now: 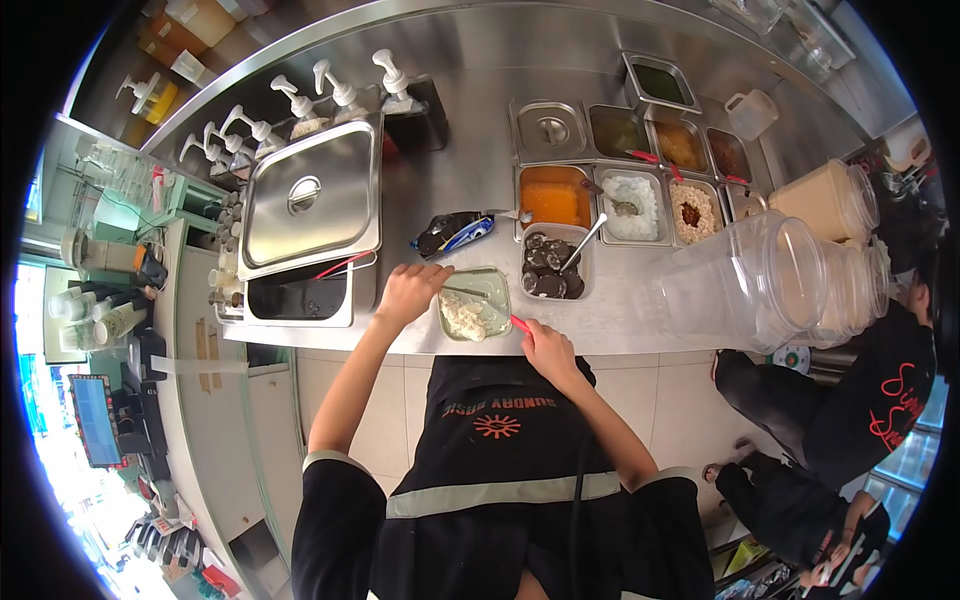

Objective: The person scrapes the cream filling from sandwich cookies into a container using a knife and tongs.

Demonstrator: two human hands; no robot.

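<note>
Near the counter's front edge sits a small pale green container (475, 304) with a white, lumpy food (464, 318) in it. My left hand (412, 292) is closed at its upper left, holding a thin metal utensil (466, 292) that reaches over the container. On the right, my right hand (548, 350) grips a red-handled utensil (520, 324) whose tip points into the container. Just right of it stands a clear tub of dark round cookies (552, 262) with a spoon. An opened blue and black packet (455, 234) lies behind the container.
Steel pans with orange liquid (554, 196), white cubes (632, 204) and other foods stand back right. Large clear plastic jars (740, 283) lie at the right. A lidded steel pan (308, 196) and pump bottles (345, 97) are at the left. Two people (840, 400) are at the far right.
</note>
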